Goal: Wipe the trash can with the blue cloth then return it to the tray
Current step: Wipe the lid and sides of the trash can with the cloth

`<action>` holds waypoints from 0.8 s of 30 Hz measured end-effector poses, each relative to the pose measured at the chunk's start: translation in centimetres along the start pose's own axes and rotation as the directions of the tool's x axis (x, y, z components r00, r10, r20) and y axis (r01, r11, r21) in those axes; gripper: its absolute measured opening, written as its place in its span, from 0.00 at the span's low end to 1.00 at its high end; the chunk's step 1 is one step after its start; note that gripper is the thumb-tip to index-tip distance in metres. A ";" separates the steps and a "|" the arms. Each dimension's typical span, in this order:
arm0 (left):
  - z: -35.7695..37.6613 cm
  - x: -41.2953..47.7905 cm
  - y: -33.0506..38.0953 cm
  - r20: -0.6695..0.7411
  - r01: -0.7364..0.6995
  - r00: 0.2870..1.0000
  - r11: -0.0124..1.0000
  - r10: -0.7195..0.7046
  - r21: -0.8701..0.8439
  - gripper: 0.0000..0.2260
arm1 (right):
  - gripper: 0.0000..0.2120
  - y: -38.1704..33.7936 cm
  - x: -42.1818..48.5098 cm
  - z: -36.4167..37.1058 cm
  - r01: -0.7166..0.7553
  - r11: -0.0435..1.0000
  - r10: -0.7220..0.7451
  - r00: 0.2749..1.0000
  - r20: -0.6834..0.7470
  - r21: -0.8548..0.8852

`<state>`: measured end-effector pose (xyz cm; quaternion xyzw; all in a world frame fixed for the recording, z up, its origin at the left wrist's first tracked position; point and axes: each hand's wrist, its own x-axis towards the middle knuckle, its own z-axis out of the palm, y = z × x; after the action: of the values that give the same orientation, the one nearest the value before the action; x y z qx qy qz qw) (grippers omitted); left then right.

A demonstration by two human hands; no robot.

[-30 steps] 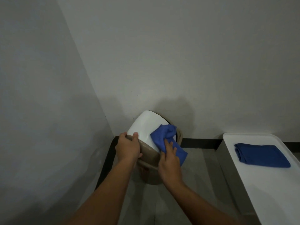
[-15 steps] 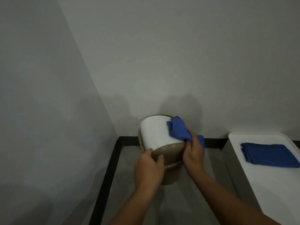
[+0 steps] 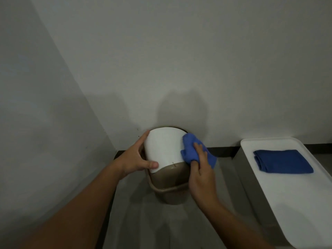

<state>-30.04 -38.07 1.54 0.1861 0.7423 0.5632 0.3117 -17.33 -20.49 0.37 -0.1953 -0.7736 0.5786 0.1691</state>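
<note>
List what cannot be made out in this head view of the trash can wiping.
- Brown plastic trash can: its inside, hidden by the white lid.
- Bunched blue cloth: lower part, hidden by the right hand.
- White rectangular tray: right side cut off by the frame edge.

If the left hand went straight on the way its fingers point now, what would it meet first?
The left hand grips the white lid of the tan plastic trash can, fingers pointing up toward the back. Straight on, it would probably meet the pale rear wall first, though depth is unclear.
</note>
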 end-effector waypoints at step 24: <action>-0.8 2.7 2.0 0.089 -0.077 0.996 0.742 0.024 0.666 0.59 | 0.14 0.8 0.8 -3.0 -0.098 0.921 0.213 0.938 -0.275 0.378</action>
<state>-32.75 -36.37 2.94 0.3262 0.8773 0.2609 0.2364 -16.50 -17.36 0.41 -0.3111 -0.6005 0.6836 0.2742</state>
